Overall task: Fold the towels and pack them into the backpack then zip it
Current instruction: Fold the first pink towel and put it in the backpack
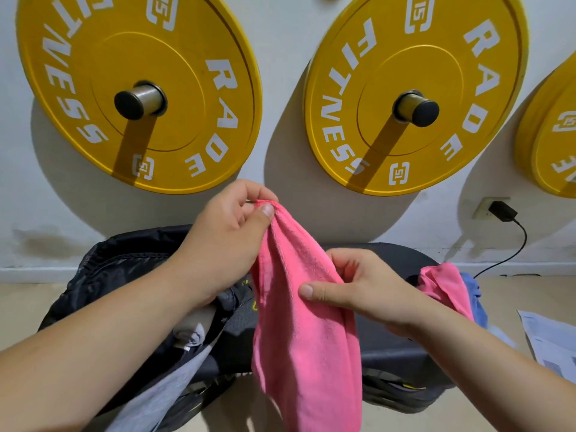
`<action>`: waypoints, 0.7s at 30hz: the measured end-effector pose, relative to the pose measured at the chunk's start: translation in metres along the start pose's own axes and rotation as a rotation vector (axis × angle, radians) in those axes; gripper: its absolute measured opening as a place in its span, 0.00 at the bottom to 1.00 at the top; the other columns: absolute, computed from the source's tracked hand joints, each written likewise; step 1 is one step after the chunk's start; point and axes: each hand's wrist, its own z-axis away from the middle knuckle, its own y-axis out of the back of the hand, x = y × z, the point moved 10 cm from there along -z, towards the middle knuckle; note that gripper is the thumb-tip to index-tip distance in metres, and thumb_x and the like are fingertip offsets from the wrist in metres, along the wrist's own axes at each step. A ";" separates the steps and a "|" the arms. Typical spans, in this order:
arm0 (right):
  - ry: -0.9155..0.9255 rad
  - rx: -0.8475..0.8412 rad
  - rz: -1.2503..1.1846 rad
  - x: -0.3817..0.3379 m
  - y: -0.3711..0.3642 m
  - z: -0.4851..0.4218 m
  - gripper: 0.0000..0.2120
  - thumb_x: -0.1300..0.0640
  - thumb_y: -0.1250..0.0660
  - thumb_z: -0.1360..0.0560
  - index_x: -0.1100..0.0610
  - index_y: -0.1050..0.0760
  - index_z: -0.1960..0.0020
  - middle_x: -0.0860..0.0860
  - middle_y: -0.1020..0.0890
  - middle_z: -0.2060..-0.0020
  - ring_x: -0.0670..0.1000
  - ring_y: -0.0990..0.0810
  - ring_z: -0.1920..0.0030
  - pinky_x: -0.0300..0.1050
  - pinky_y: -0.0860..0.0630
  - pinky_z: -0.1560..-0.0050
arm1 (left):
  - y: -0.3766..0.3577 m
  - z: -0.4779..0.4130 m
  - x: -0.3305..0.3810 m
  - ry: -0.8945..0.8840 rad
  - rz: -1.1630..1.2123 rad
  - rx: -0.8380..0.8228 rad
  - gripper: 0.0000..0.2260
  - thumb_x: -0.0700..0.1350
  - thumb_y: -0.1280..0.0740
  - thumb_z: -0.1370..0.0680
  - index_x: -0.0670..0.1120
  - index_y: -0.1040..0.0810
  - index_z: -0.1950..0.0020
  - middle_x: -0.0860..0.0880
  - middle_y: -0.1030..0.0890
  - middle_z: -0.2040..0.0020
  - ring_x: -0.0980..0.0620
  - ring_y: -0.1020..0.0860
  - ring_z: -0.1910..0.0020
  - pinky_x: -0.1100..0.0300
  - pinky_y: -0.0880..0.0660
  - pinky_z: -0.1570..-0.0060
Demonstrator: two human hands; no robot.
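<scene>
your left hand point(227, 232) is raised in front of the wall, thumb and fingers pinched tight on the top corner of a pink towel point(305, 322). your right hand point(358, 288) sits lower and to the right, thumb laid across the towel's front, fingers curled behind its right edge, so both hands grip the same cloth. the towel hangs unfolded and bunched lengthwise, its lower end dropping out of view at the bottom.

the backpack point(124, 260) lies behind and below your left forearm, dark, its top slumped open toward you; whether anything is inside cannot be told. a grey cloth point(174, 388) drapes under the left forearm. a second pink towel point(445, 285) and a blue towel point(475, 297) lie heaped at the right end of a dark padded bench point(389, 347), just beside your right wrist. bare bench shows under the hanging towel.

papers point(548, 341) lie on the tan floor at right. two yellow weight plates point(140, 88) hang on pegs on the white wall, a third cut off at the right edge. a black charger point(501, 212) is plugged into a wall socket.
</scene>
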 end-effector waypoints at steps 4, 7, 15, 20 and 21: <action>-0.130 -0.169 0.047 0.031 -0.007 0.008 0.23 0.57 0.19 0.31 0.67 0.22 0.43 0.65 0.16 0.45 0.63 0.16 0.44 0.66 0.23 0.38 | 0.003 0.000 -0.017 0.029 -0.051 0.011 0.07 0.41 0.38 0.16 0.50 0.22 0.49 0.39 0.19 0.62 0.47 0.26 0.65 0.51 0.31 0.62; -0.201 -0.282 0.164 0.046 -0.008 0.021 0.16 0.52 0.21 0.29 0.62 0.18 0.48 0.60 0.13 0.49 0.58 0.14 0.49 0.57 0.19 0.43 | 0.013 -0.004 -0.024 0.031 -0.093 0.076 0.07 0.40 0.38 0.16 0.49 0.22 0.49 0.51 0.19 0.67 0.53 0.25 0.68 0.57 0.31 0.64; -0.235 -0.008 0.265 0.069 0.044 0.026 0.20 0.48 0.25 0.25 0.64 0.25 0.62 0.52 0.21 0.72 0.48 0.24 0.71 0.38 0.28 0.68 | 0.028 -0.007 -0.047 0.070 -0.246 0.124 0.06 0.43 0.37 0.16 0.52 0.22 0.49 0.39 0.18 0.59 0.49 0.26 0.66 0.55 0.31 0.63; -0.178 0.262 -0.025 0.072 0.086 0.032 0.16 0.47 0.21 0.33 0.58 0.21 0.59 0.53 0.22 0.65 0.52 0.26 0.60 0.47 0.30 0.58 | 0.039 -0.005 -0.075 0.178 -0.275 0.106 0.06 0.44 0.38 0.16 0.52 0.22 0.49 0.36 0.18 0.57 0.46 0.25 0.67 0.50 0.27 0.64; -0.152 0.291 -0.075 0.070 0.090 0.033 0.15 0.47 0.21 0.33 0.57 0.19 0.58 0.53 0.21 0.64 0.53 0.26 0.59 0.47 0.29 0.58 | 0.041 -0.003 -0.082 0.203 -0.278 0.103 0.06 0.44 0.38 0.16 0.52 0.22 0.48 0.37 0.18 0.57 0.46 0.25 0.67 0.49 0.26 0.63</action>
